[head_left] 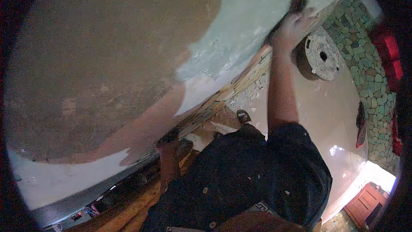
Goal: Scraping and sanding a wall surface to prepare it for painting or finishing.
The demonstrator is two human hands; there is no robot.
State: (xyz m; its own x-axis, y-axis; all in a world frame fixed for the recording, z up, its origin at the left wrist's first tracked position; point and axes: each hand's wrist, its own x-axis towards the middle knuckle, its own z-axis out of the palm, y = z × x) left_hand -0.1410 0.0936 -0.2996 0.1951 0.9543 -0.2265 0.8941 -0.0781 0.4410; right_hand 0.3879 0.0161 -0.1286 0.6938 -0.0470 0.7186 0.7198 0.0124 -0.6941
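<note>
Wall (227,43): reaching toward it with blurred right hand (292,26), holding left hand (166,145) near its edge, unclear whether gripping anything with either

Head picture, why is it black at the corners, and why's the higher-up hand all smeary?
Head view: black corners, likely from the round fisheye lens; head view: the right hand is smeared, which looks like motion blur; head view: the bright patch at lower right is washed out by glare.

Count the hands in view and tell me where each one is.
2: the right hand, blurred, above and left of the round drum in the picture; the left hand, lower, left of centre. No others are visible.
</note>
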